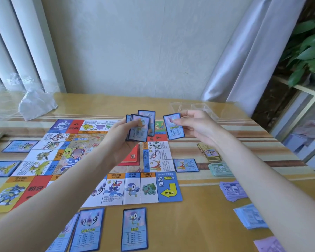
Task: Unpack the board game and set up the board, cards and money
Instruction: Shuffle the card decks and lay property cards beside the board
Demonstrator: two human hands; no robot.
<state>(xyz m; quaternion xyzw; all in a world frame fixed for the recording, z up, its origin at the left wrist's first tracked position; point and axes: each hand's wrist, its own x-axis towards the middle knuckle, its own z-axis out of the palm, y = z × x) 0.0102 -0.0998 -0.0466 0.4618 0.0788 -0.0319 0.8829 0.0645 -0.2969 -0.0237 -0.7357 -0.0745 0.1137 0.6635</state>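
The left hand (124,135) grips a fan of cards (140,127) above the board (91,160); the right hand (195,127) pinches one card (174,126) near the board's far right corner. Match its picture to a square, then lay it flat on the tabletop (198,224) just outside that edge.

On the board (102,160), below and toward us from the cards our hands hold, we read "2000元", "起点" and "由此去" on the blue corner square (168,187). Left of it the squares show "500元" twice and "2500元". The print on the cards held in our hands is too blurred to read.
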